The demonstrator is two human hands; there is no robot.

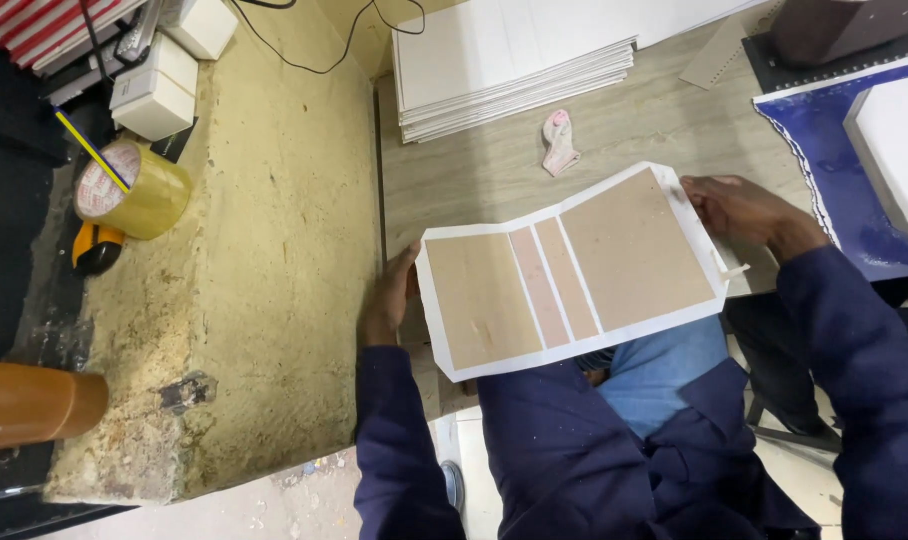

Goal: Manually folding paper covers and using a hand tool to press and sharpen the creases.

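L hand [389, 300] grips the left edge of a cover [569, 270], fingers hidden behind it; R hand [739, 210] pinches its right edge. Cover is held flat above the table's [494, 170] front edge. Rag [559, 142] mid-table, board stack [509, 70] at back edge, tape roll [134, 190] far left.

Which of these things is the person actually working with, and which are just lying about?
In hand:
folded board cover, brown panels edged in white
left hand at its left edge
right hand at its right edge

Lying about:
stack of white sheets
crumpled rag
tape roll
blue sheet
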